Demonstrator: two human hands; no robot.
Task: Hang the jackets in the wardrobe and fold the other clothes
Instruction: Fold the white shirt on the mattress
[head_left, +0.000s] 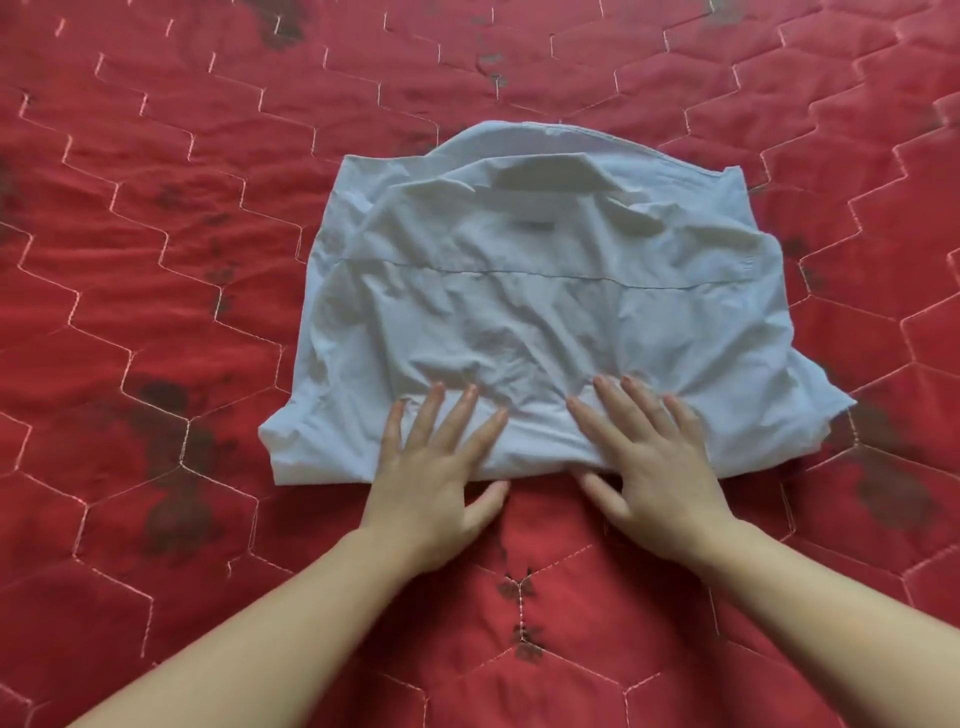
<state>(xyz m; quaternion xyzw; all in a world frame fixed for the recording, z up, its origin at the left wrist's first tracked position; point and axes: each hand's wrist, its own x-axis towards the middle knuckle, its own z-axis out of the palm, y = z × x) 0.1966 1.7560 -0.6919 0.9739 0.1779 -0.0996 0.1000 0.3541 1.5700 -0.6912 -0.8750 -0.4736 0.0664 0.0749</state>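
Shirt (545, 322) looks light, limp, crease-prone on the quilt (156, 260); my left hand (436, 467) and right hand (654, 462) press flat, fingers straight, on its near edge—I'd pinch there.

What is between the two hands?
Between the left hand and right hand, the head view shows white shirt edge, then bare red quilt.

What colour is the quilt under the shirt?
Red quilt with pale hexagon stitching, seen in the head view.

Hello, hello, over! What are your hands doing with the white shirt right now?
Left hand and right hand flat, fingers spread, pressing the near edge of the shirt. Shirt folded, collar far side, on the red quilt. Nothing in the way.
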